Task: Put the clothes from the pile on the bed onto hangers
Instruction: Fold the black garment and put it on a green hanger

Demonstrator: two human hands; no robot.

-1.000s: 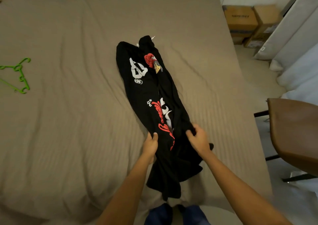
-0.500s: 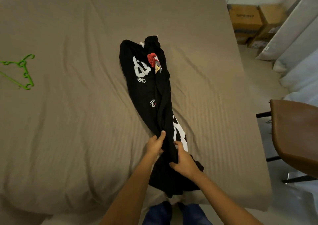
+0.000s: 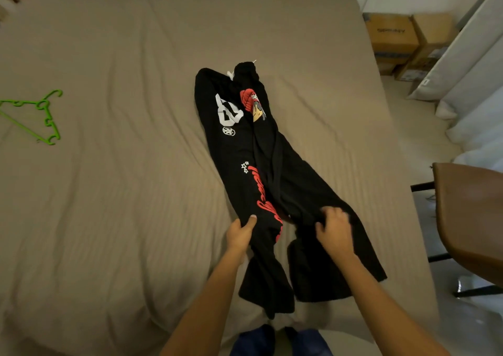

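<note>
- Head view: the black printed sweatpants (image 3: 245, 148) lay lengthwise on the tan bed (image 3: 122, 206) at the centre of the frame, with the legs spread towards you.
- Your left hand (image 3: 241, 234) gripped the leg with red lettering, thumb on top.
- Your right hand (image 3: 333, 231) clutched the other leg with curled fingers.
- A green hanger (image 3: 40, 116) lay at the left edge, well apart.
</note>
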